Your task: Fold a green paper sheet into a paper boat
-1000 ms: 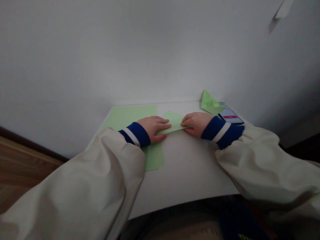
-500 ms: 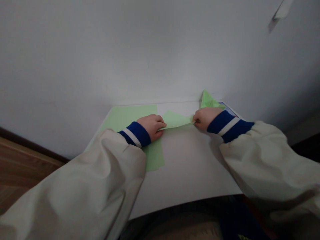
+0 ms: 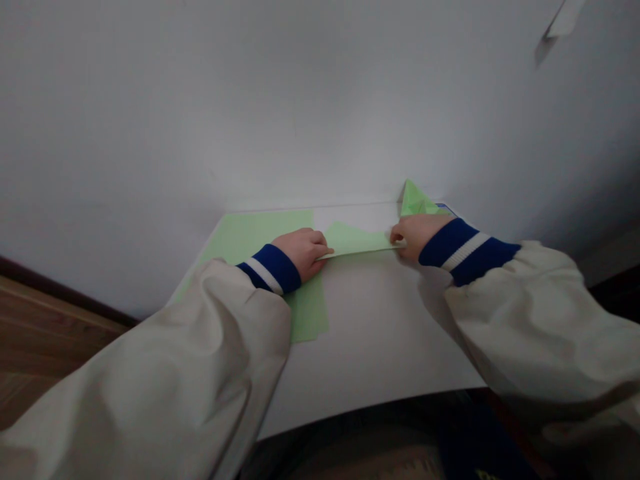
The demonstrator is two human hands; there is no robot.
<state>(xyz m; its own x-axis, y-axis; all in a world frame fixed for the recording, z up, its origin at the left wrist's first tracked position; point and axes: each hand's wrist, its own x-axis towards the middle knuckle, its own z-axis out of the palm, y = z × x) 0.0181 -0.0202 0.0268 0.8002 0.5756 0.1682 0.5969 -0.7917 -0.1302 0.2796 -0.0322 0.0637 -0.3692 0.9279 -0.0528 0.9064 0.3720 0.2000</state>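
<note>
A light green sheet of paper, partly folded (image 3: 356, 240), lies on a white table (image 3: 380, 333) between my hands. My left hand (image 3: 303, 252) is curled and pinches the paper's left end. My right hand (image 3: 413, 235) is closed on the paper's right end, holding it stretched along the near fold. Both wrists show blue cuffs with a white stripe under cream sleeves.
A stack of flat green sheets (image 3: 250, 237) lies under my left hand and forearm. A folded green paper shape (image 3: 415, 199) stands by the wall at the back right, with a phone edge (image 3: 447, 208) just behind my right wrist. The wall rises close behind the table.
My right hand slid to the right along the paper's edge, covering the phone. My left hand went from flat on the paper to curled, pinching its left end.
</note>
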